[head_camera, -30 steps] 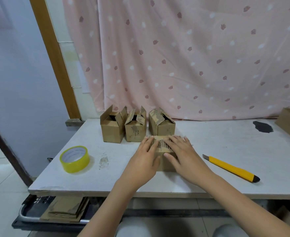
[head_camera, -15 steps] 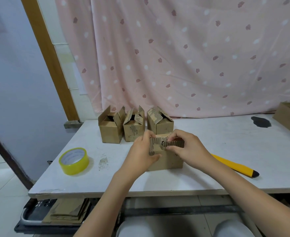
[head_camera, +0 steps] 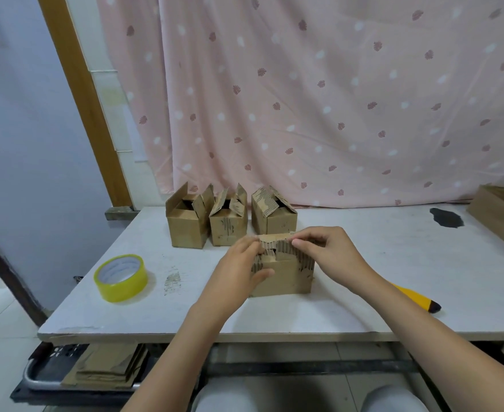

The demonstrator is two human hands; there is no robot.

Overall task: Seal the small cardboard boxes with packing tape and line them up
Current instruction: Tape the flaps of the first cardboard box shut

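A small cardboard box (head_camera: 286, 278) with torn, ragged flaps stands on the white table (head_camera: 364, 316) in front of me. My left hand (head_camera: 239, 269) grips its left side, thumb on the front face and fingertips at the top flap. My right hand (head_camera: 331, 254) pinches the raised flap at the box's top right. Three more small boxes (head_camera: 188, 227) (head_camera: 228, 226) (head_camera: 274, 220) stand in a row behind it with flaps up. A yellow roll of packing tape (head_camera: 121, 278) lies to the left.
A yellow utility knife (head_camera: 417, 300) lies to the right, partly behind my right forearm. A larger cardboard box (head_camera: 500, 212) sits at the right edge, near a dark patch (head_camera: 445, 218). Flattened cardboard (head_camera: 105, 367) lies on a tray under the table. A pink curtain hangs behind.
My hands went from pressing flat on the box top to lifting and pinching its flaps. The box now stands with its flaps raised.
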